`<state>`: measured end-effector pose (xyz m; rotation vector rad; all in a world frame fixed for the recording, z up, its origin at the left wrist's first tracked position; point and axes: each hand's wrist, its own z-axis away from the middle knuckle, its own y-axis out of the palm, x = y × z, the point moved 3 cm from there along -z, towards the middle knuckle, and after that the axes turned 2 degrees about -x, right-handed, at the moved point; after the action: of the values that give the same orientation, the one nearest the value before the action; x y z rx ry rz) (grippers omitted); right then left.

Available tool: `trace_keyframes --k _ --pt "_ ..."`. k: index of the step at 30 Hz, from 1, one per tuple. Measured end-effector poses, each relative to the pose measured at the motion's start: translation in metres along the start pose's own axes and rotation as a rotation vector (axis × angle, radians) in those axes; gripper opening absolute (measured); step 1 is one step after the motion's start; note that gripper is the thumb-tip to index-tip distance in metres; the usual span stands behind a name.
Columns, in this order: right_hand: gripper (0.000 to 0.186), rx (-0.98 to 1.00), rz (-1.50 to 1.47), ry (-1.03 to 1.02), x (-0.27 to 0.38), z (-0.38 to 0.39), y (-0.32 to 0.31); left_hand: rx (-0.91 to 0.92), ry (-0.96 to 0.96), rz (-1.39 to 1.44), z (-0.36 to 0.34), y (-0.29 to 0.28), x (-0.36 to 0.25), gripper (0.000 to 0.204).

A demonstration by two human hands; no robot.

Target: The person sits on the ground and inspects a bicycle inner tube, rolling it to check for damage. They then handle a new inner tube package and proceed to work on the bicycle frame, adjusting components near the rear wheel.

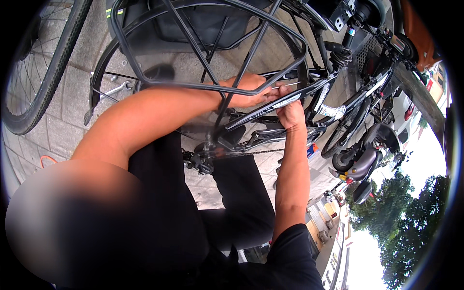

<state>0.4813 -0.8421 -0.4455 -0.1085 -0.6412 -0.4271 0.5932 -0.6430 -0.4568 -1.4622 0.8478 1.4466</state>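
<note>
A black bicycle frame tube (pixel 261 110) with white markings runs slantwise between my hands. My left hand (pixel 249 91) reaches past the black rear rack (pixel 193 86), its fingers closed at one end of a thin silvery rod (pixel 293 85). The rod's exact kind is too small to tell. My right hand (pixel 291 115) comes up from below and passes behind the tube, its curled fingertips showing beyond it, close to the rod. What those fingers pinch is partly hidden. Below the tube are the chain (pixel 263 151) and a dark pedal and crank area (pixel 200 162).
A spanner (pixel 118 88) and small nuts (pixel 124 63) lie on the paving at left. A loose-looking wheel (pixel 53 72) stands at far left. Other bicycles (pixel 353 111) and a parked scooter (pixel 362 162) are at right.
</note>
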Motion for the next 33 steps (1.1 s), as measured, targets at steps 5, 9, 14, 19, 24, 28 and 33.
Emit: trace_keyframes --k 5,9,14,19,24,28,33 --pt "0.030 0.008 0.007 0.007 -0.002 -0.001 -0.003 -0.035 -0.019 -0.011 -0.003 0.012 0.009 0.026" --pt "0.028 0.003 -0.001 0.014 -0.004 -0.001 -0.004 -0.055 -0.036 0.008 -0.001 0.012 0.009 0.028" --pt "0.025 -0.082 0.008 0.015 -0.005 0.001 -0.005 -0.093 -0.021 0.014 0.000 0.014 0.008 0.030" --pt "0.026 -0.050 -0.003 0.029 0.000 0.002 -0.005 -0.222 -0.147 0.301 0.002 0.020 0.014 0.025" --pt "0.027 0.032 -0.115 0.036 0.004 0.004 0.002 -0.140 -0.435 0.675 0.002 0.030 0.027 0.027" --pt "0.028 0.027 -0.130 0.041 0.002 0.003 -0.001 -0.073 -0.438 0.564 0.001 0.028 0.019 0.034" --pt "0.026 0.015 -0.123 0.038 0.001 0.003 -0.002 -0.100 -0.588 0.693 0.001 0.039 0.016 0.044"
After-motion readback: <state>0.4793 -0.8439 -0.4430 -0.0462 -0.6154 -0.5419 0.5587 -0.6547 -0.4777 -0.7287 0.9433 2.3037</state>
